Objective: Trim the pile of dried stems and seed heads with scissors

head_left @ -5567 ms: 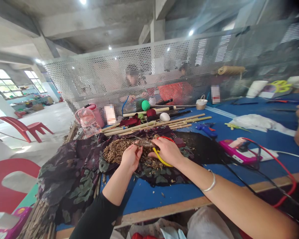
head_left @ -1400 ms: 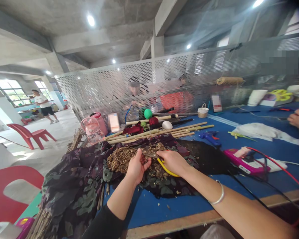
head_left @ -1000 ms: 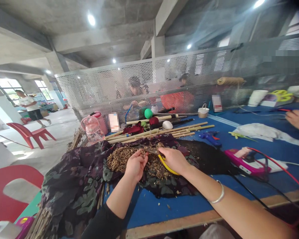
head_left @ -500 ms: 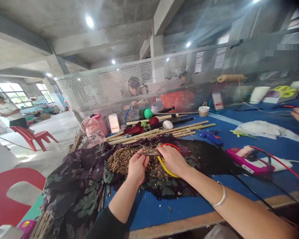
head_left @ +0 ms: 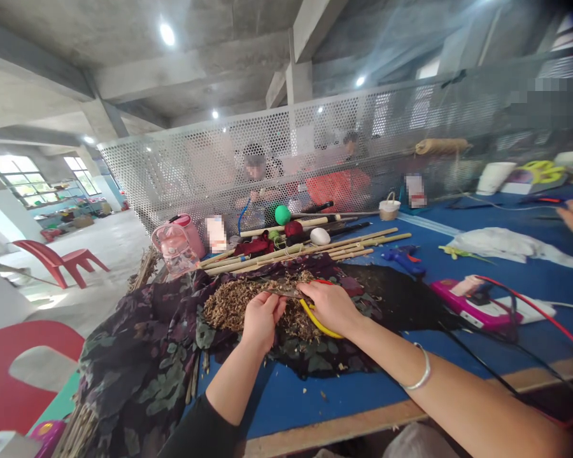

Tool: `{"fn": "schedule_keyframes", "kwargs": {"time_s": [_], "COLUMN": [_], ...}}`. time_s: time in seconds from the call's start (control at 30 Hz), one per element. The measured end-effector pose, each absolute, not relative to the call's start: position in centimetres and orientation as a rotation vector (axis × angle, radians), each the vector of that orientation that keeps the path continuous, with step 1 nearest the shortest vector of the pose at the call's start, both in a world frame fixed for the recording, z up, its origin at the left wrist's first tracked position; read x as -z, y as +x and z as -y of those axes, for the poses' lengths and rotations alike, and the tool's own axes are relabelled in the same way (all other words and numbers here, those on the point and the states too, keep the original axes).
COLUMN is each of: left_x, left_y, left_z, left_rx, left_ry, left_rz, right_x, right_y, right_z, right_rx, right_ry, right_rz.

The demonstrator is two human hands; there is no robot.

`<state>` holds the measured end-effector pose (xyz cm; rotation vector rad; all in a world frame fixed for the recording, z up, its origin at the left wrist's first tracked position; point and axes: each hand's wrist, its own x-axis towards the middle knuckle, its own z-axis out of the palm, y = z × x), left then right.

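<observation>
Red-and-yellow-handled metal scissors (head_left: 311, 319) over heap of dry brown chips (head_left: 229, 304), right hand (head_left: 332, 306) with grip clenched on them; left hand (head_left: 261, 319) pinched beside their tips, contents indeterminable, best kept clear of each cut.

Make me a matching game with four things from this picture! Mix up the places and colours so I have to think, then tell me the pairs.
Things:
1. Scissors
2. Glue gun
3. Pile of dry brown bits
4. Bracelet

Places and colours:
A. On the dark patterned cloth
B. Around the person's right forearm
C. In the person's right hand
D. Blue with a bit of red

Right pairs:
1 and C
2 and D
3 and A
4 and B
</observation>
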<state>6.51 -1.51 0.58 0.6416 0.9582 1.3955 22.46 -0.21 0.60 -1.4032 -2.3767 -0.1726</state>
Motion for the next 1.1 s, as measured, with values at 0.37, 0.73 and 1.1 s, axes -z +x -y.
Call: {"fn": "schedule_keyframes", "kwargs": {"time_s": [0.37, 0.73, 1.1], "left_x": [-0.57, -0.57, -0.01], "left_y": [6.30, 6.11, 6.23], "left_z": [1.58, 1.57, 0.87], "left_rx": [-1.366, -1.344, -1.344], "left_ry": [0.626, 0.589, 0.568], "left_rz": [-1.003, -0.963, -0.970], "right_x": [-0.47, -0.70, -1.33], "right_y": [22.88, 23.18, 22.51], "right_z": [-0.09, -0.21, 0.56], "right_rx": [0.146, 0.147, 0.348], "right_ry": [-1.460, -1.461, -1.442], "right_rz": [2.458, 2.474, 2.469]}}
